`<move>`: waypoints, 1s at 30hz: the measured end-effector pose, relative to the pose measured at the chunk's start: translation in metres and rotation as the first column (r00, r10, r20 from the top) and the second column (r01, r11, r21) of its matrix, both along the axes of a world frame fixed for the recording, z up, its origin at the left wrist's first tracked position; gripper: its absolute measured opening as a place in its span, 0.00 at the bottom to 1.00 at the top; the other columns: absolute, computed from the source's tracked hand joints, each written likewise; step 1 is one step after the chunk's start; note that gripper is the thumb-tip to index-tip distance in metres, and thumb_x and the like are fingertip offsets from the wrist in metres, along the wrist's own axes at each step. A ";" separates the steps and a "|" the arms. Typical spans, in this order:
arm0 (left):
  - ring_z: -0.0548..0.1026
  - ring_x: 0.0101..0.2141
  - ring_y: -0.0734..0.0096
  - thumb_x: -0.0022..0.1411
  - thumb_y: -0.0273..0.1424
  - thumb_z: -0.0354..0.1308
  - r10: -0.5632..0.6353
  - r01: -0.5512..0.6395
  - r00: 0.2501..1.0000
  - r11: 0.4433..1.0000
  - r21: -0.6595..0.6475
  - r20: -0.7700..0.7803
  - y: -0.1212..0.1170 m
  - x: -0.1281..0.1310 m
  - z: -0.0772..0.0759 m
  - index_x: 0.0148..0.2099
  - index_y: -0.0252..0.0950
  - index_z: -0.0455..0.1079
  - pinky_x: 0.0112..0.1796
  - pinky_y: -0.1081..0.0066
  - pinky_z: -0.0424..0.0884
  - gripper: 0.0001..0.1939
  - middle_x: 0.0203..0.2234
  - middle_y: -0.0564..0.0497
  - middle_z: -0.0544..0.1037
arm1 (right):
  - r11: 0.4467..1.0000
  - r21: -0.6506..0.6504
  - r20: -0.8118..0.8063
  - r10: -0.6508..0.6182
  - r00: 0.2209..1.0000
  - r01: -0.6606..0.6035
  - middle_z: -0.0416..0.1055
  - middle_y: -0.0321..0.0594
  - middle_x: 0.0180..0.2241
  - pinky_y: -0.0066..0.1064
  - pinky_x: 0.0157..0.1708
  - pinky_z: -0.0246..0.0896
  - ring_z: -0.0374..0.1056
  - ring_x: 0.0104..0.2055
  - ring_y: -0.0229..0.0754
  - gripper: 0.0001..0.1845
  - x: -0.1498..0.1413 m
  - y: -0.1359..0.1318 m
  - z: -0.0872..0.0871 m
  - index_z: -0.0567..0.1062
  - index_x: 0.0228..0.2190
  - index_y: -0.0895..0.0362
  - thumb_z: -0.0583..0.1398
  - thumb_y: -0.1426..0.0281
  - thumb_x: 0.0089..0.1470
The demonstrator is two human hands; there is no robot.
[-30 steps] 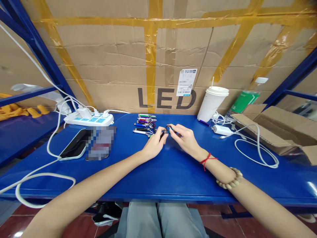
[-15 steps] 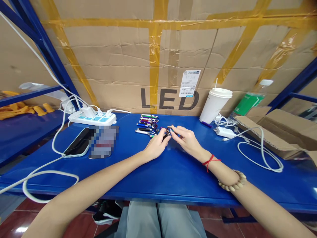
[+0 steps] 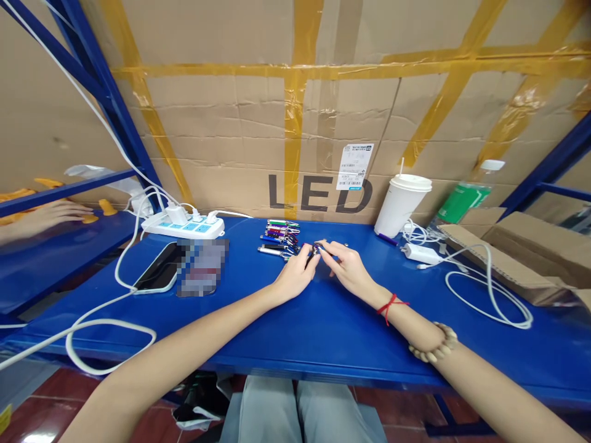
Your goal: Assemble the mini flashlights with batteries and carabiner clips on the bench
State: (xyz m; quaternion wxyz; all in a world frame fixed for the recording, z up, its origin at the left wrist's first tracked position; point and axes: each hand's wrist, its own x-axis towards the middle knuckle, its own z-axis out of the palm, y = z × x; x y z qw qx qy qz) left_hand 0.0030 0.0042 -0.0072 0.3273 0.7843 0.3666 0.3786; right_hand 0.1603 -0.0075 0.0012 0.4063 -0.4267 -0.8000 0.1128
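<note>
In the middle of the blue table, my left hand (image 3: 297, 272) and my right hand (image 3: 347, 266) meet with fingertips pinched together. Between them is a small dark key-ring clip (image 3: 316, 248), largely covered by fingers; whatever it is attached to cannot be made out. My left hand is closed round its lower part, while the right thumb and forefinger grip its upper end. Just beyond my left hand lies a row of several small pen-shaped metal torches (image 3: 277, 236) with clips, in green, purple, blue, black and silver.
Left are a power strip (image 3: 184, 226), a phone (image 3: 159, 269) and a blurred-out flat item (image 3: 203, 269). A co-worker's hand (image 3: 50, 216) rests by orange pieces. On the right stand a paper cup (image 3: 401, 208), green-labelled bottle (image 3: 464, 202), white charger (image 3: 422, 253) and open carton (image 3: 530, 246).
The dark loop between my fingers has turned and shows less. My hands stay nearly in place. A co-worker's hand has come into view at the far left. The view has tilted slightly.
</note>
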 end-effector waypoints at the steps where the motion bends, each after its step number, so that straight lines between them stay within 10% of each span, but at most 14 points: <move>1: 0.66 0.19 0.74 0.64 0.36 0.42 0.004 -0.004 1.000 1.000 0.003 -0.001 0.000 0.000 0.000 0.37 0.38 0.57 0.26 0.74 0.62 0.08 0.15 0.60 0.64 | 1.000 0.009 0.007 0.001 1.000 -0.002 0.69 0.42 0.32 0.32 0.32 0.67 0.66 0.29 0.38 0.21 0.000 0.000 0.000 0.69 0.47 0.55 0.47 0.61 0.60; 15: 0.71 0.24 0.68 0.59 0.31 0.47 0.138 -0.073 0.945 0.973 0.221 -0.297 0.006 -0.015 0.015 0.37 0.38 0.64 0.25 0.74 0.61 0.06 0.23 0.53 0.73 | 1.000 -0.003 0.132 0.029 0.991 -0.029 0.70 0.41 0.32 0.32 0.31 0.65 0.66 0.30 0.39 0.20 0.005 0.004 0.000 0.69 0.49 0.55 0.51 0.61 0.58; 22: 0.75 0.30 0.57 0.60 0.37 0.47 0.130 0.080 0.731 0.958 0.274 -0.670 0.007 -0.030 0.032 0.30 0.35 0.71 0.30 0.67 0.65 0.15 0.28 0.43 0.77 | 0.992 -0.083 0.249 0.111 0.962 -0.093 0.71 0.39 0.33 0.29 0.33 0.60 0.65 0.32 0.37 0.16 -0.002 -0.003 0.003 0.72 0.44 0.54 0.52 0.65 0.58; 30: 0.74 0.38 0.53 0.64 0.41 0.44 0.338 -0.016 0.496 0.924 0.382 -0.799 0.005 -0.028 0.038 0.36 0.27 0.74 0.38 0.63 0.65 0.23 0.34 0.36 0.77 | 0.991 -0.127 0.368 0.089 0.925 -0.045 0.71 0.38 0.31 0.27 0.29 0.56 0.64 0.30 0.36 0.14 -0.002 -0.005 0.003 0.74 0.41 0.54 0.52 0.66 0.57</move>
